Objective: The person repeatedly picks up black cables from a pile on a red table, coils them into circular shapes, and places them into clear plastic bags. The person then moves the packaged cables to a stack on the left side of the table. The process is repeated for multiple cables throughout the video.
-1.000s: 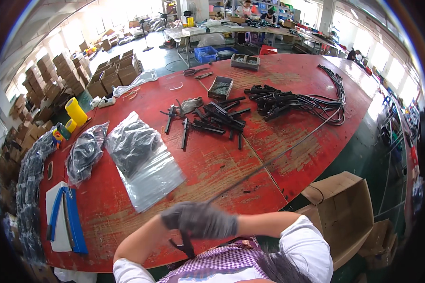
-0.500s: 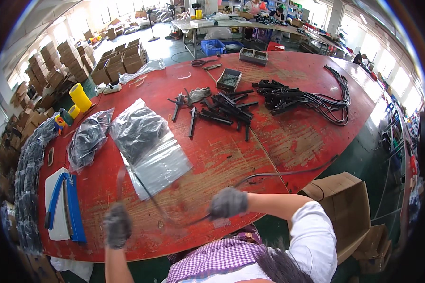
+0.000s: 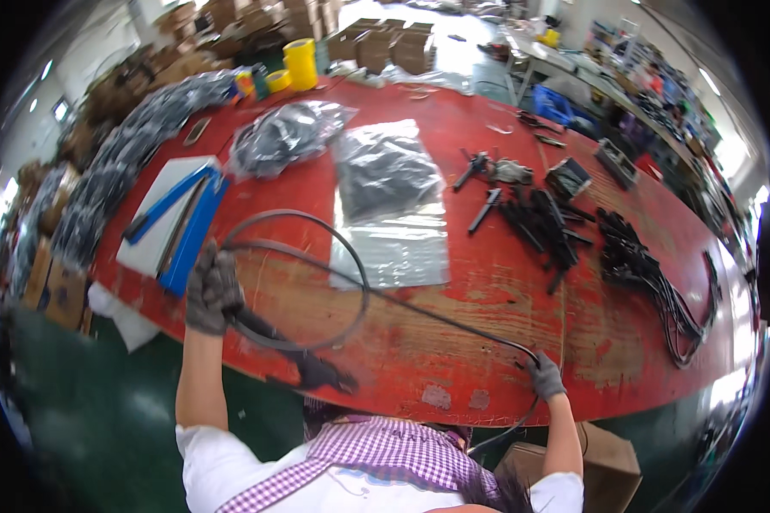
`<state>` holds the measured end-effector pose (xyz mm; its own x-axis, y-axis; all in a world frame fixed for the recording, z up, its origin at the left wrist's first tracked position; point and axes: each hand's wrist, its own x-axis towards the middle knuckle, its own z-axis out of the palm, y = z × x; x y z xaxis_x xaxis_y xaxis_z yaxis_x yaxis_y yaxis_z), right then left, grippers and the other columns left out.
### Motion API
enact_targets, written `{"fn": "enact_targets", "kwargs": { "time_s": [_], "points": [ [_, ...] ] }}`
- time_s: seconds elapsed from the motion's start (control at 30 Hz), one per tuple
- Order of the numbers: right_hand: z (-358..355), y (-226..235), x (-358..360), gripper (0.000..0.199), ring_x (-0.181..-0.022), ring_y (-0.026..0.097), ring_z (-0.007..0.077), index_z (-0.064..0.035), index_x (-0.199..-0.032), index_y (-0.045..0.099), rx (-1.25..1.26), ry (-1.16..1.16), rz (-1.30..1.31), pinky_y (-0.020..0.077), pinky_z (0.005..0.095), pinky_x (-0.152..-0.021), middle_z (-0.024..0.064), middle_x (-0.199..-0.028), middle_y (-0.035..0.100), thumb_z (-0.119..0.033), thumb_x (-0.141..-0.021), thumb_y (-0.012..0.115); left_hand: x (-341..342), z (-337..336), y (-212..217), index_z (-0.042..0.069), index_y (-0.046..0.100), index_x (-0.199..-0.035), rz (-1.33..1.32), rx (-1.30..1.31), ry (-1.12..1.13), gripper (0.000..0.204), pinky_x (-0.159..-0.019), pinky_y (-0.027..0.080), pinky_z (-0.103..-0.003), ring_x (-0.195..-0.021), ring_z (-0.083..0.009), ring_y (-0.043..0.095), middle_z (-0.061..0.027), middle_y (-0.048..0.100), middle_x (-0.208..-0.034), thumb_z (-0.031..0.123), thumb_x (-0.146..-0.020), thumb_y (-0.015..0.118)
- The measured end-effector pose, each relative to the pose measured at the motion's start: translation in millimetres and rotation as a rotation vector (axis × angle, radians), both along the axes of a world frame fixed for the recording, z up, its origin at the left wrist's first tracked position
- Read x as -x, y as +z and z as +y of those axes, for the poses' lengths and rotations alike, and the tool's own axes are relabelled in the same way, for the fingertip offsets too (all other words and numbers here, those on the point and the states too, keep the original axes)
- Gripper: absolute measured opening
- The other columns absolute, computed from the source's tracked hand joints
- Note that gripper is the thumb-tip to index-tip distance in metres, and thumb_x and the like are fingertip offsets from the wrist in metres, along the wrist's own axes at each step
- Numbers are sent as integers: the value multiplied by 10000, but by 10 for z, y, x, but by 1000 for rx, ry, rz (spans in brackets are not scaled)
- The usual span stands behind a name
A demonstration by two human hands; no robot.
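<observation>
A black cable (image 3: 453, 322) runs across the front of the red table. My left hand (image 3: 212, 291), in a grey glove, is closed on one part of it at the table's left front edge, where the cable forms a wide loop. From beside this hand a thicker dark piece (image 3: 321, 373) stretches toward the front edge; blur hides what it is. My right hand (image 3: 547, 376), also gloved, grips the cable further along at the right front. Past that hand the cable drops over the edge. Behind the loop lies a clear plastic bag (image 3: 389, 175) with dark contents.
A blue-armed paper cutter (image 3: 188, 227) stands near the left hand. Another filled bag (image 3: 282, 137) and yellow tape rolls (image 3: 300, 64) lie behind. To the right are black plastic parts (image 3: 543, 227), a cable bundle (image 3: 672, 303) and small parts boxes (image 3: 568, 178). A carton (image 3: 607, 462) stands below the edge.
The view has turned left. My hands have moved much further apart, with the cable stretched between them. A wide loop now hangs from my left hand.
</observation>
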<state>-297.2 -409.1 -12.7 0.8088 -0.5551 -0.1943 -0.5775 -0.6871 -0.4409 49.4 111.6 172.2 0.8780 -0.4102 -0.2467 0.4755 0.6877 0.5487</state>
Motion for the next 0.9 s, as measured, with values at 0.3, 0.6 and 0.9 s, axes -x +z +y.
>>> {"fn": "enact_targets", "kwargs": {
  "time_s": [0.3, 0.6, 0.9],
  "points": [
    [892, 970, -242, 169, -542, 555, 277, -99, -821, 525, 207, 533, -253, 420, 360, -467, 74, -601, 540, -214, -768, 636, -299, -263, 257, 114, 439, -692, -231, -90, -510, 330, -301, 292, -195, -307, -34, 301, 86, 302, -446, 337, -935, 420],
    [1990, 1960, -2166, 261, -611, 571, 232, -114, -824, 572, 335, 647, -933, 441, 349, -518, 70, -717, 577, -349, -746, 655, 464, -1360, 219, 45, 565, -834, -390, -749, -563, 368, -386, 433, -257, -421, -126, 509, -14, 507, -537, 401, -889, 492],
    [1706, 1099, -2333, 587, -487, 392, 189, -136, -507, 358, -1894, 96, -564, 416, 358, -508, 25, -493, 322, -635, -803, 449, 377, -1484, -277, 35, 524, -1054, -559, -212, -832, 376, -374, 449, -266, -418, -138, 491, -25, 547, -609, 341, -839, 564]
  ]
}}
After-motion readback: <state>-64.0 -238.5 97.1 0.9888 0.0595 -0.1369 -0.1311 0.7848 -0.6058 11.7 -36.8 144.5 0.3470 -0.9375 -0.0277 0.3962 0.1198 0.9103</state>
